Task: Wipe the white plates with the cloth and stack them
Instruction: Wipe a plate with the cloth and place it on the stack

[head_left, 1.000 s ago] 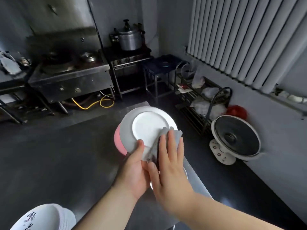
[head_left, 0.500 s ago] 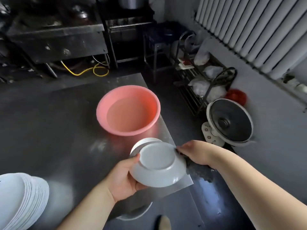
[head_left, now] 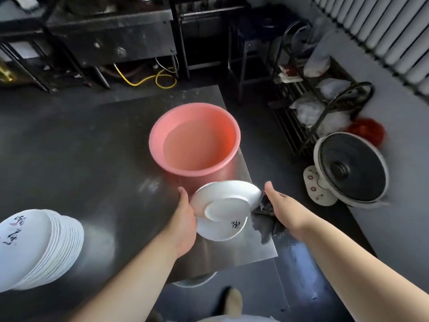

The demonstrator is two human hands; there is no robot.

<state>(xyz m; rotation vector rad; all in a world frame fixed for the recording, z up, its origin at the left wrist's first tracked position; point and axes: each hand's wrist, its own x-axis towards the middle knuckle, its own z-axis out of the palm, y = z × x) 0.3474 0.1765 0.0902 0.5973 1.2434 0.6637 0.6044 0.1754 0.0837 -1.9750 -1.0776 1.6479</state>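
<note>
Left hand (head_left: 185, 219) grips a white plate (head_left: 222, 210) by its left rim, thumb up along the edge, the plate tilted with its underside and foot ring toward the camera and a black mark near its lower edge; it is held above the near right part of the steel table (head_left: 81, 147), just in front of the pink basin (head_left: 195, 138). Right hand (head_left: 282, 210) holds a dark grey cloth (head_left: 264, 219) against the plate's right rim, cloth hanging below the palm; fingers are hidden behind it. Stack of white plates (head_left: 39, 247) sits at the table's near left, well apart from the hands.
</note>
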